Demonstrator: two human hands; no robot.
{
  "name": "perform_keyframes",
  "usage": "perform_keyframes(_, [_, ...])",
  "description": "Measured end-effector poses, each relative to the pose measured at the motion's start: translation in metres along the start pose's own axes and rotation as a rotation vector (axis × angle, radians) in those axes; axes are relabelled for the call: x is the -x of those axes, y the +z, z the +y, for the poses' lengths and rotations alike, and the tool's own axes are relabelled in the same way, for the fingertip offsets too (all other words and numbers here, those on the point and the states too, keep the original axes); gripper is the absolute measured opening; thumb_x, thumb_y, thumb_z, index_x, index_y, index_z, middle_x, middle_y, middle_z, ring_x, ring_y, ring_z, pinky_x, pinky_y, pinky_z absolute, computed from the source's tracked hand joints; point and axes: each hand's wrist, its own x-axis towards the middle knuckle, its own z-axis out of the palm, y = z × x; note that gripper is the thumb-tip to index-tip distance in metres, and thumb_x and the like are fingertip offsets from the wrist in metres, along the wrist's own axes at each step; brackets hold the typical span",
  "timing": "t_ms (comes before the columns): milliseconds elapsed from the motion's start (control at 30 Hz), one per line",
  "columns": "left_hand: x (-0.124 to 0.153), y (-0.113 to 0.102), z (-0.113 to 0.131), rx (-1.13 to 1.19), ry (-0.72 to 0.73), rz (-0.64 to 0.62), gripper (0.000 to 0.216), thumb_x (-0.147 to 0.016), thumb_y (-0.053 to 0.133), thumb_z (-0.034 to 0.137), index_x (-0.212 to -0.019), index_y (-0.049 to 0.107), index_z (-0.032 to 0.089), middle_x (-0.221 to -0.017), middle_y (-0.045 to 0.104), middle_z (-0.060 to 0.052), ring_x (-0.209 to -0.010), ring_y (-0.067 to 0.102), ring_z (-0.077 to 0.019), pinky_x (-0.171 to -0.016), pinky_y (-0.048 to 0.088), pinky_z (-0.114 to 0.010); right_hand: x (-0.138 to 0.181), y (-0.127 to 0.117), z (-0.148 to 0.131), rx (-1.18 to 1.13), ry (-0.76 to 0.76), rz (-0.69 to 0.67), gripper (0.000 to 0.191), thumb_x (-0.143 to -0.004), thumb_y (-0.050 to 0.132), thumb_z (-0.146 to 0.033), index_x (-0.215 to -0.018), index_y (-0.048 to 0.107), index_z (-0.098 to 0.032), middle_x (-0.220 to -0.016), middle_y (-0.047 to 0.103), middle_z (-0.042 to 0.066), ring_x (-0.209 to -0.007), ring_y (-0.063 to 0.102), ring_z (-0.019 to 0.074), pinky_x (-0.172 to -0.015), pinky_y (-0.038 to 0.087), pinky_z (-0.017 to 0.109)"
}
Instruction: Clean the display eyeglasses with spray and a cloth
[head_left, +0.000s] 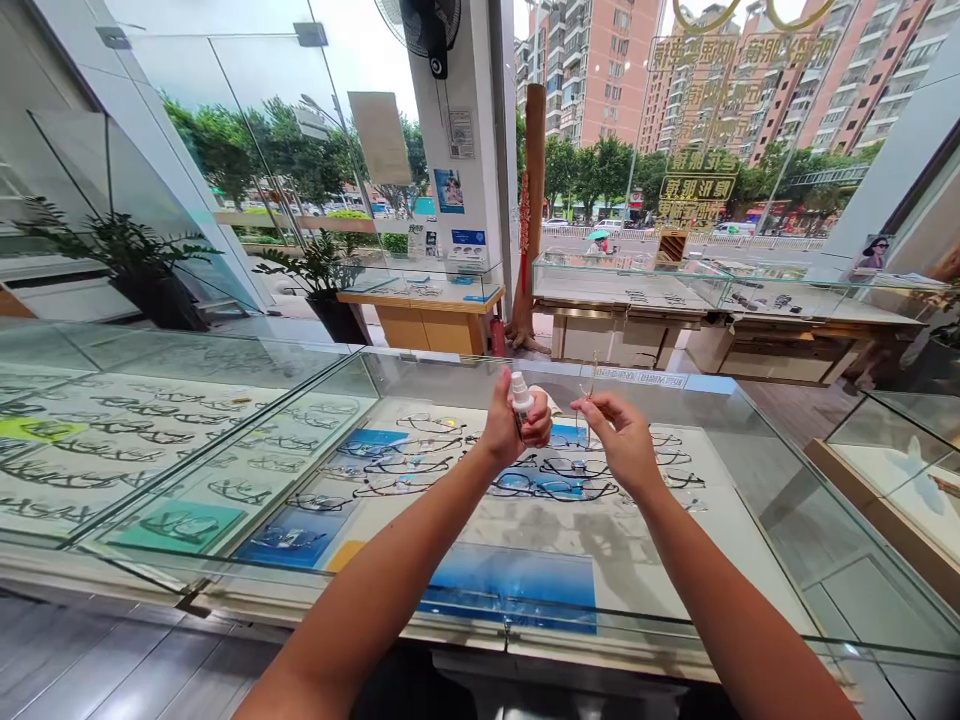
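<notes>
My left hand [504, 430] is wrapped round a small white spray bottle [520, 392], its nozzle end up and its lower part hidden by my fingers. A pale edge of something shows just behind that hand; I cannot make out what it is. To the right, my right hand [624, 440] pinches a thin-framed pair of eyeglasses [594, 378] between thumb and fingers, held up nearly edge-on. Both hands are above a glass display case [660, 610], a short gap apart. Several eyeglasses [555, 488] lie in rows inside it.
A second glass case [45, 470] full of eyeglasses adjoins on the left. Another case [900, 480] stands at the right. Beyond are a low wooden cabinet [435, 325], window-side showcases [630, 290], potted plants [334, 290] and a wooden post [534, 200].
</notes>
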Motion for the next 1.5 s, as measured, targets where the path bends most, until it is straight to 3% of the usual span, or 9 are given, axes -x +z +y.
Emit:
perform_keyframes(200, [0.001,0.0,0.0,-0.047,-0.036,-0.058,0.079,-0.087,0.043,0.094,-0.053,0.045,0.022,-0.041,0.032,0.005,-0.036,0.03,-0.0103,-0.045,0.029,-0.028,0.003,0.005,0.003,-0.039,0.034,-0.064,0.031,-0.097,0.073,-0.057,-0.096,0.078,-0.027,-0.104,0.081,0.006,-0.1,0.072,0.0263,-0.098,0.053,0.043])
perform_keyframes(400, [0.002,0.008,0.0,-0.137,-0.008,0.0,0.072,-0.086,0.047,0.084,-0.049,0.048,0.021,-0.05,0.041,0.0,-0.046,0.04,-0.0126,-0.052,0.034,-0.03,0.002,0.005,0.003,-0.061,0.039,-0.043,0.034,-0.095,0.075,-0.06,-0.093,0.077,-0.026,-0.099,0.079,0.005,-0.098,0.071,0.026,-0.096,0.053,0.042])
perform_keyframes(633, [0.002,0.003,-0.001,-0.331,0.0,0.123,0.07,-0.079,0.051,0.086,-0.051,0.049,0.022,-0.041,0.032,0.004,-0.037,0.025,-0.0084,-0.042,0.018,-0.026,0.008,0.008,-0.007,-0.068,0.056,-0.138,0.033,-0.098,0.072,-0.06,-0.093,0.075,-0.027,-0.1,0.08,0.005,-0.098,0.069,0.0254,-0.096,0.051,0.041])
perform_keyframes(867, [0.001,0.0,-0.001,-0.36,-0.06,0.114,0.07,-0.076,0.053,0.085,-0.048,0.049,0.021,-0.047,0.044,-0.001,-0.036,0.027,-0.0068,-0.039,0.017,-0.025,0.015,0.014,-0.014,-0.037,0.057,-0.235,0.037,-0.099,0.069,-0.062,-0.094,0.078,-0.027,-0.099,0.08,0.004,-0.094,0.068,0.0254,-0.092,0.051,0.04])
perform_keyframes(1067, [-0.001,-0.001,-0.001,-0.392,-0.044,0.117,0.068,-0.077,0.056,0.082,-0.048,0.048,0.021,-0.043,0.038,0.001,-0.035,0.026,-0.0065,-0.038,0.017,-0.024,0.018,0.016,-0.013,-0.047,0.053,-0.256,0.031,-0.101,0.069,-0.056,-0.095,0.078,-0.027,-0.1,0.08,0.004,-0.094,0.068,0.0247,-0.091,0.05,0.039])
perform_keyframes(1300, [0.003,0.007,0.001,-0.583,-0.093,-0.078,0.071,-0.088,0.05,0.08,-0.049,0.047,0.022,-0.041,0.034,0.002,-0.036,0.029,-0.0086,-0.04,0.02,-0.026,0.011,0.01,-0.005,-0.2,0.087,-0.042,0.026,-0.098,0.072,-0.053,-0.093,0.074,-0.028,-0.102,0.08,0.004,-0.096,0.067,0.0242,-0.092,0.052,0.039])
perform_keyframes(1500, [0.005,0.015,-0.005,-0.676,-0.107,-0.156,0.07,-0.091,0.054,0.073,-0.044,0.039,0.023,-0.038,0.034,0.0,-0.038,0.029,-0.0089,-0.045,0.02,-0.028,0.007,0.01,-0.004,-0.261,0.134,0.01,0.026,-0.096,0.072,-0.054,-0.092,0.072,-0.028,-0.105,0.081,0.005,-0.094,0.067,0.0237,-0.088,0.052,0.038])
